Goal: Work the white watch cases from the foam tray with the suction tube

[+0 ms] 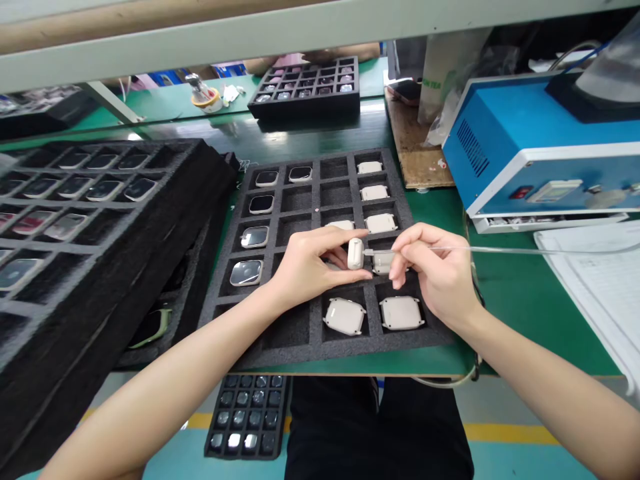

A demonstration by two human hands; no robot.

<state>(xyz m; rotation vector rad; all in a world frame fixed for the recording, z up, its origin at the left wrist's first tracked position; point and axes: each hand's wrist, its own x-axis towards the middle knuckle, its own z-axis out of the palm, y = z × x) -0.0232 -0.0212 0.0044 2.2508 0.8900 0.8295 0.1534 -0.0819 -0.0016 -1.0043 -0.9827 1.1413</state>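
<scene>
My left hand (315,263) pinches a cream smartwatch case (355,254) on edge between thumb and fingers, above a black foam tray (293,347). My right hand (435,267) is closed on a thin clear tube (505,251), whose narrow pale tip (369,253) points at the side of the case and appears to touch it. Below the hands, cream watch cases lie back up in the tray's right columns, among them one case (401,313) at the near right corner. Cases with dark screens, such as this watch (247,273), fill the left column.
Stacked foam trays (210,163) with more watches stand at the left. A blue machine (500,127) and paper sheets (600,267) are on the right. Another watch tray (310,107) sits at the back near a person's arm. A lower tray (247,417) shows under the bench edge.
</scene>
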